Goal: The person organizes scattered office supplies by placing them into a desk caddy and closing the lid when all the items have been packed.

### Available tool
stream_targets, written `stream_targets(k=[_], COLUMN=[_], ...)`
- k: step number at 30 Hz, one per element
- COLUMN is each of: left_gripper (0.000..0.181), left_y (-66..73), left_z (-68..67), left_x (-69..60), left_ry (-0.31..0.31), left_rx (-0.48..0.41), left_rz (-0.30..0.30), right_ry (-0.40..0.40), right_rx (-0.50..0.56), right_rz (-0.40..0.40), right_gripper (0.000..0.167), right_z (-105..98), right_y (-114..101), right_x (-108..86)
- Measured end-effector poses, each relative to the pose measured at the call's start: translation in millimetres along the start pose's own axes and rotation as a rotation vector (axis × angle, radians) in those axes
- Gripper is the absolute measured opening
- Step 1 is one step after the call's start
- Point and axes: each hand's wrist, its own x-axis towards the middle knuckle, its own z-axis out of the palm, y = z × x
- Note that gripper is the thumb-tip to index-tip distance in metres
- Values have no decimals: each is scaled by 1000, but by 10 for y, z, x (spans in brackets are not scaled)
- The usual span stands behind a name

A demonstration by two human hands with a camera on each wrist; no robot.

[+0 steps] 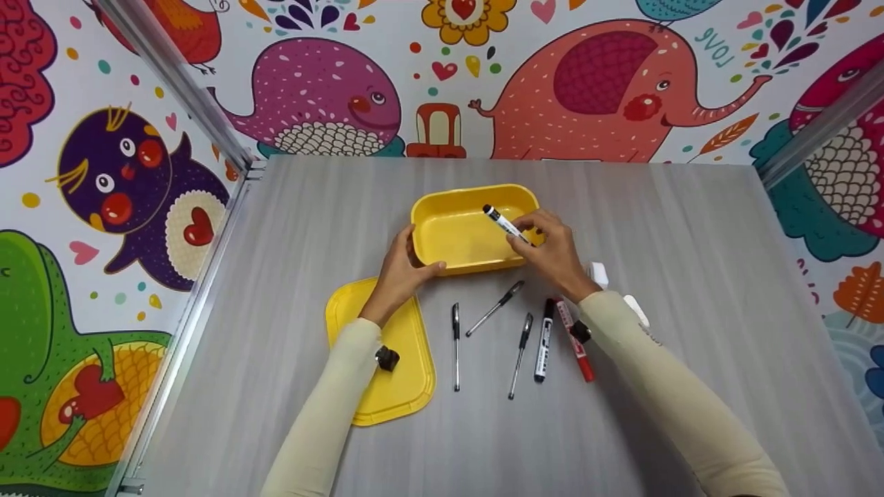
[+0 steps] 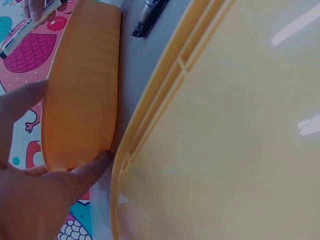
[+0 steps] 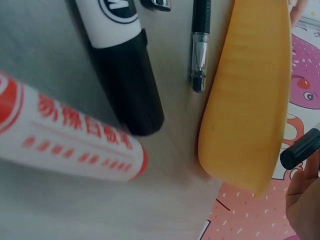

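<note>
A yellow open box (image 1: pixel 463 238) stands on the table, its inside bare. My left hand (image 1: pixel 402 276) grips its left end, thumb on the near side; the left wrist view shows the fingers round the box (image 2: pixel 82 90). Above the box's right part, my right hand (image 1: pixel 552 252) pinches a white marker with black ends (image 1: pixel 505 224), tilted, its black end up and to the left. In the right wrist view this marker's black end (image 3: pixel 300 149) shows beside the hand (image 3: pixel 305 200) at the right edge.
A yellow lid (image 1: pixel 394 386) lies under my left forearm. Near the box are several black-and-clear pens (image 1: pixel 456 348), a black-and-white marker (image 1: pixel 544 345) and a red-and-white marker (image 1: pixel 579 348). White objects (image 1: pixel 598 275) lie beside my right wrist. Patterned walls bound the table.
</note>
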Motion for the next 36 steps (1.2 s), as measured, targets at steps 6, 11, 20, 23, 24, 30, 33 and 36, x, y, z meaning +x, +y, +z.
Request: stream_targets(k=[6, 11, 20, 23, 24, 30, 33, 36], left_gripper=[105, 106, 105, 105, 105, 105, 105, 104], left_y=[0, -12, 10, 15, 13, 2, 4, 6], left_z=[-1, -6, -11, -19, -21, -11, 1, 21], left_x=[6, -1, 6, 0, 1, 12, 16, 25], left_ry=[4, 6, -9, -5, -2, -8, -5, -2], left_rx=[8, 9, -5, -12, -12, -17, -22, -29], left_rz=[-9, -8, 0, -1, -1, 4, 1, 4], right_ry=[-54, -101, -179, -212, -226, -308, -346, -382], right_rx=[-2, -12, -133, -172, -186, -251, -270, -288], right_rz=[-44, -81, -177, -220, -227, -169, -132, -106], right_gripper=[17, 16, 13, 14, 14, 16, 19, 22], right_z=[103, 174, 325, 392, 414, 494, 505, 507], right_y=[16, -28, -55, -60, -62, -65, -67, -72], right_x=[34, 91, 216, 236, 243, 293, 336, 379])
